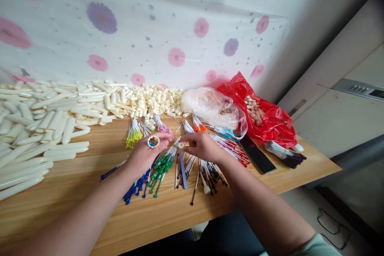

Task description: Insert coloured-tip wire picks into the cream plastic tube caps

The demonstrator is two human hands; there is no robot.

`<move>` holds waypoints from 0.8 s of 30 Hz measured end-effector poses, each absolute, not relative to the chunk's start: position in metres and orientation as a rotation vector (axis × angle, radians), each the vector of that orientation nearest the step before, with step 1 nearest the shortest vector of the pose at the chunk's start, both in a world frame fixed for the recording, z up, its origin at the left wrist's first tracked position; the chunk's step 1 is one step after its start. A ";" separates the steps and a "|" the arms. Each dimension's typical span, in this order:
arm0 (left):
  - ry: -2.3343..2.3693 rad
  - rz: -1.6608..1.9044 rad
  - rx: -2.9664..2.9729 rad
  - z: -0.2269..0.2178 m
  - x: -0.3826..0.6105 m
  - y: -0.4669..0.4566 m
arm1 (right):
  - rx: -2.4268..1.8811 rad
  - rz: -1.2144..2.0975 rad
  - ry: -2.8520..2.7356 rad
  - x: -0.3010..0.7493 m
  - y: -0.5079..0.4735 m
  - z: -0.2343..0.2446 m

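Observation:
My left hand is closed around a white tube end packed with a ring of coloured tips, probably pen refills. The rest of the tube is hidden in the palm. Close by on the right, my right hand pinches a small cream ring-shaped piece between thumb and fingers. Below the hands lie green-tipped refills, blue-tipped refills and dark-tipped refills. A flat purple-blue stick lies between these bundles.
Long cream pen barrels are heaped at left, short slotted cream pieces behind. A clear bag and a red bag stand at back right. Nearby are red-tipped refills, a black slab and purple-black-tipped refills.

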State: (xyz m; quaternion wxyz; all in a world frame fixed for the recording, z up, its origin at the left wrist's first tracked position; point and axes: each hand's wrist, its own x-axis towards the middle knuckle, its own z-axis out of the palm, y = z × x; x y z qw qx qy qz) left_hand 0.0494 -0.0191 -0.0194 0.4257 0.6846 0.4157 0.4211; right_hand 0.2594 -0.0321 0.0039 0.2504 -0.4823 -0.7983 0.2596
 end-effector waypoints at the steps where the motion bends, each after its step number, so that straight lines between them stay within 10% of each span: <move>1: 0.988 1.068 1.681 -0.020 0.051 -0.020 | -1.190 0.835 -2.061 0.254 -0.030 0.007; 8: 0.923 1.153 1.515 -0.018 0.055 -0.022 | -0.772 1.455 -1.271 0.216 -0.015 0.001; 24: 1.056 0.996 1.523 -0.026 0.056 -0.019 | -0.749 1.453 -0.360 0.241 -0.002 -0.016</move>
